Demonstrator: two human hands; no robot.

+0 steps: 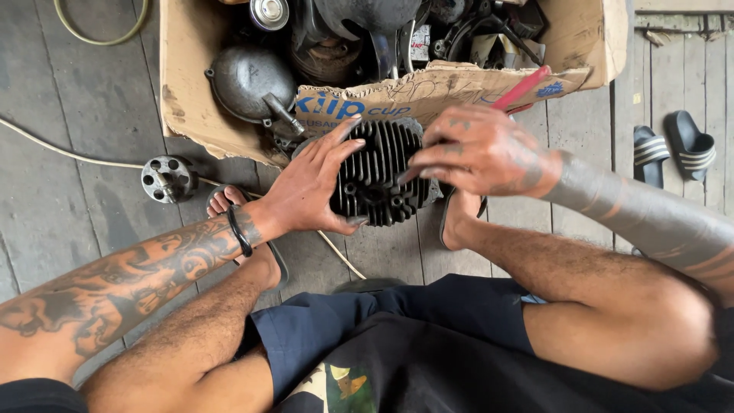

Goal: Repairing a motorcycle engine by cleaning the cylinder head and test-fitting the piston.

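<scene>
While the person squats on the grey plank floor [69, 199], a pale cord [46, 145] runs across the boards at the far left and a small round metal part with holes [168, 178] lies on them, near a sandalled foot [225, 200]. Further in, the left hand [310, 187] lies flat against the side of a black finned engine part [376, 177], fingers spread and thumb under its lower edge, steadying it between the knees just in front of a torn cardboard box [191, 92]. The box is full of dark metal engine parts, among them a rounded grey cover [245, 76].

To the right of the finned part, the right hand [482, 153] is closed around a red-handled tool [524, 86]; its handle sticks out behind the knuckles, and a thin dark shaft comes out below the fingers, its tip at the right side of the fins. What kind of tip it has cannot be told. Judging from this, the work on the part is under way, not finished: it is held, the tool is on it, and nothing loose or removed lies beside it. At the far right a pair of black striped slippers [669, 149] sits on the boards, well apart from the hands.
</scene>
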